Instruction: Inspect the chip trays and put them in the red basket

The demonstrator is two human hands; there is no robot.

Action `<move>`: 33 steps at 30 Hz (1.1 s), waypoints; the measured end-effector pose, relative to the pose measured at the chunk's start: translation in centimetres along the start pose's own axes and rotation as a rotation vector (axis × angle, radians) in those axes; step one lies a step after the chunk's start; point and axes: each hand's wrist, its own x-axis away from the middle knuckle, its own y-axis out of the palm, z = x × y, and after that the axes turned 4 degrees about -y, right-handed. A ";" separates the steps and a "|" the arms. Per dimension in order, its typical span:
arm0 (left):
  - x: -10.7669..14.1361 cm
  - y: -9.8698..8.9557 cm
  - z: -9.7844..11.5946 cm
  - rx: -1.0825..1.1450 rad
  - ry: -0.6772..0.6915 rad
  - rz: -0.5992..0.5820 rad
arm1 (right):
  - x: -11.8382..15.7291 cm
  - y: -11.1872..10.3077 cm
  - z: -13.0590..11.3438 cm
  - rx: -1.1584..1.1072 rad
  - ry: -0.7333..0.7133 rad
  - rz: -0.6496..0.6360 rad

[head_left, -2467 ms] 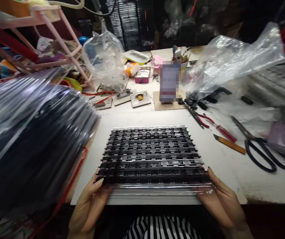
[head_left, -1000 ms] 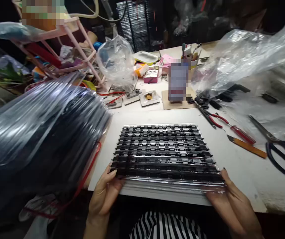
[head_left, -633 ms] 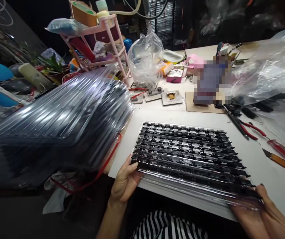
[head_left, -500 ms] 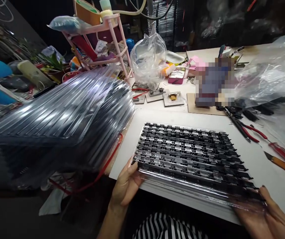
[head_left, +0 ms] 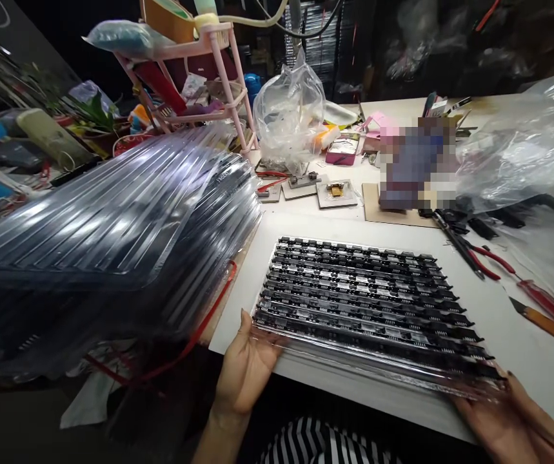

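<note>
Gripping 1 corner, the right hand (head_left: pixel 511 415) held the clear tray (head_left: pixel 354 356), which reached across to the left hand (head_left: pixel 248 368), cupped beneath, grip unclear. It looked light, bendy, best held at both ends.

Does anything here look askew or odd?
Yes: the clear plastic stack at left looks askew, its layers splayed unevenly, and a red strap trails loosely beside it. The held tray of black parts looks orderly.

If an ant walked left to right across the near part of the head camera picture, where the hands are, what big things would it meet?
Stack of plastic trays → left hand → clear tray filled with rows of black parts → right hand.
</note>
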 end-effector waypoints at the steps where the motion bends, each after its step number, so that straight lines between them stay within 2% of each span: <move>1: 0.0 0.0 0.0 -0.004 0.011 0.007 | 0.3 1.0 0.0 0.007 0.024 0.035; 3: -0.1 0.1 0.0 -0.008 0.021 0.007 | 0.9 2.5 -0.1 0.028 0.068 0.097; 6: -0.1 0.1 0.0 -0.016 0.026 0.001 | 1.4 3.6 -0.2 -0.004 0.067 0.098; 11: -0.1 0.2 0.1 -0.028 0.042 0.006 | 1.4 3.8 -0.2 -0.138 0.085 0.073; 17: -0.3 0.0 0.3 -0.025 0.060 0.101 | 1.5 3.9 0.0 -0.196 0.066 -0.016; 21: -0.5 0.1 0.4 -0.016 0.084 0.122 | 1.6 4.0 0.1 -0.245 0.058 -0.043; 33: -1.1 0.1 0.1 -0.064 0.145 0.146 | 2.2 5.1 -0.5 -0.200 0.055 -0.182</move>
